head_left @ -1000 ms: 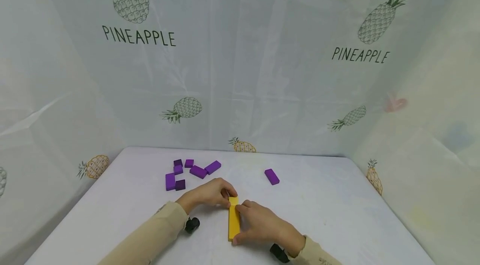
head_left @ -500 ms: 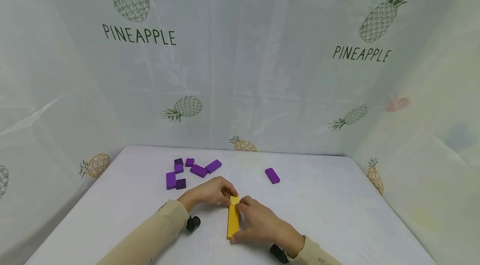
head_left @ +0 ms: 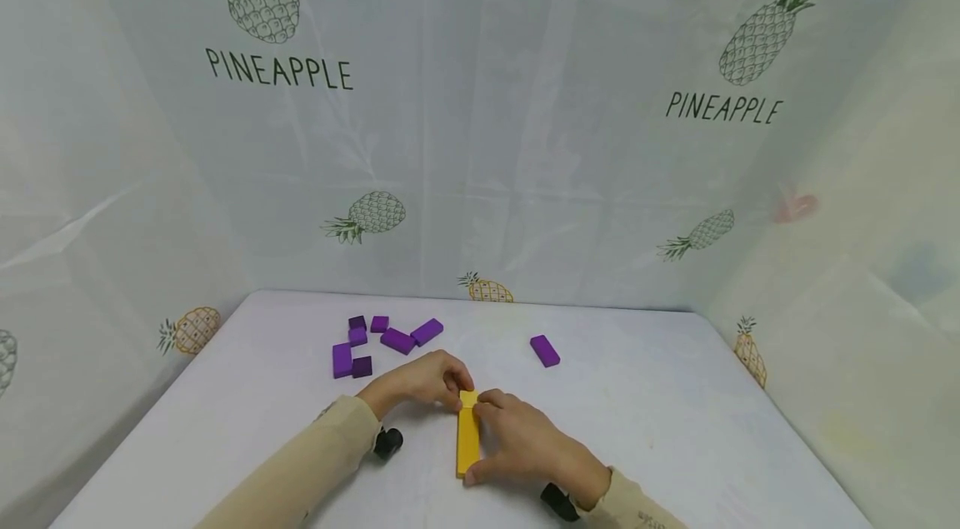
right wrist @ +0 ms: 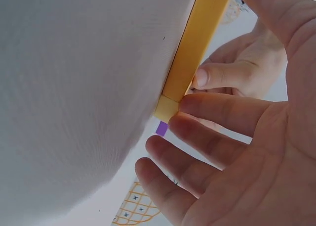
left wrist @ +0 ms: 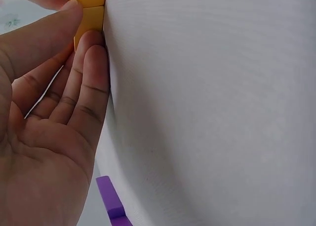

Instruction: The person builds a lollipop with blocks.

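Note:
A long yellow block [head_left: 467, 444] lies on the white table, its length running away from me. Against its far end sits a short yellow block [right wrist: 167, 107]; the left wrist view shows a fine seam where the two meet. My left hand [head_left: 429, 380] pinches the short block [left wrist: 90, 21] between thumb and fingers from the left. From the right, my right hand [head_left: 522, 441] holds the long block, thumb at its near end and fingertips by the seam. The right ring and little fingers extend past the blocks in the right wrist view.
Several purple blocks [head_left: 397, 341] lie loosely grouped at the back left of the table [head_left: 660, 412]. One lone purple block [head_left: 545, 351] lies farther right, beyond my right hand. A pineapple-print curtain [head_left: 510, 137] stands behind the table and along its sides.
Both hands keep their hold on the yellow blocks. The long block's near end has shifted very slightly left and back right; otherwise the blocks stay in line.

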The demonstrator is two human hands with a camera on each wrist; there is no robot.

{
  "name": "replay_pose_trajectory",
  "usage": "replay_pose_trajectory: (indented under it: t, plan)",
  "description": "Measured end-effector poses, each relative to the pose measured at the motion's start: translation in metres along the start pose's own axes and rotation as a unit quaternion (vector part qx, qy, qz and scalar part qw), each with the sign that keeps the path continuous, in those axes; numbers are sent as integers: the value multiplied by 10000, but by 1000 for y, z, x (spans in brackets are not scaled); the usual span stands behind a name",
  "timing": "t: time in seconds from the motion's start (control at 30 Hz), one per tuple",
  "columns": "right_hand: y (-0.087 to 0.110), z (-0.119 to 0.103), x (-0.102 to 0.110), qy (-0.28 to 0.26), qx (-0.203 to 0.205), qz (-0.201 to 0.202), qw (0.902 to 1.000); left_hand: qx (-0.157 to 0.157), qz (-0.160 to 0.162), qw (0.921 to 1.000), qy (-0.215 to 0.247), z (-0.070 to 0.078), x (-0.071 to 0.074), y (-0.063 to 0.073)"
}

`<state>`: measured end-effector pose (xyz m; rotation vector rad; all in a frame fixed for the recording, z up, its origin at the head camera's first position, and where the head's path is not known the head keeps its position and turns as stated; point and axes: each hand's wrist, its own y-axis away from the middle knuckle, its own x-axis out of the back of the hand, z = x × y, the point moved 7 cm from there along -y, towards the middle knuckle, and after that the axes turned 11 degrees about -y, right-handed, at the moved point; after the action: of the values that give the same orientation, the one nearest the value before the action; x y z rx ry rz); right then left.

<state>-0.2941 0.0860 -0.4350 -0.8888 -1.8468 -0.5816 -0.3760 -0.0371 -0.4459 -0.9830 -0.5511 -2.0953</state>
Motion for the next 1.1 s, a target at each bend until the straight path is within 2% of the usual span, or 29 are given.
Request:
replay_pose_trajectory:
  t: [0.2,0.5,0.8,0.93,1.1]
  plan:
    - [0,0,-1,30,-50,-70,10000,-23,-57,9999,80,0,0,-1]
    - [2,-3,-1,61,102,-46,9999,85,-49,9998,197,0,-1,0]
    - [1,-2,0,92,24,-59,9999,155,-6,9998,120,-1,-1,3]
    - [1,-2,0,86,-15,-38,10000,104,67,9998,128,-2,5,8]
    - [1,-1,0,106,-56,-22,9999,253,281,9990,252,-12,23,20]
